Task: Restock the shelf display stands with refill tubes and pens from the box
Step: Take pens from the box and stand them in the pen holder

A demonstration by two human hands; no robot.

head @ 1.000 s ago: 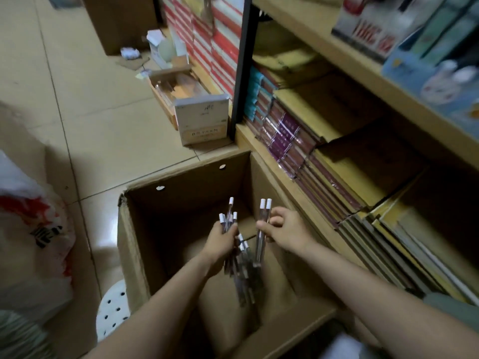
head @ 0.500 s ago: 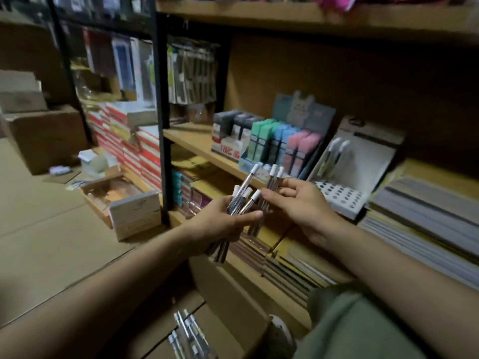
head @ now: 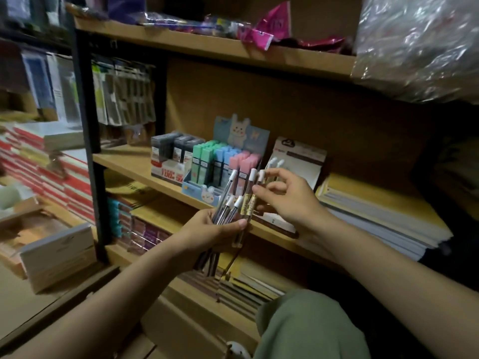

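My left hand (head: 207, 233) grips a bundle of several clear pens with white caps (head: 226, 203), held upright in front of the middle shelf. My right hand (head: 287, 198) pinches two of these pens (head: 250, 195) near their gold labels, beside the bundle. Behind them on the shelf stands a white pen display stand (head: 303, 161) with a couple of white-capped pens in it. To its left stands a blue bunny display stand (head: 220, 174) filled with green, blue and pink refill tubes. The box is out of view.
Grey boxed refills (head: 172, 149) stand left of the bunny stand. Stacked notebooks (head: 383, 216) lie to the right. The shelf board (head: 124, 161) has a black post (head: 88, 141) at its left. A plastic-wrapped bundle (head: 417, 45) overhangs the upper shelf. A white carton (head: 57, 252) sits on the floor.
My view rose from the box to the shelf. Both hands lifted the pens out of the box and up toward the display stands; my right hand now separates two pens.
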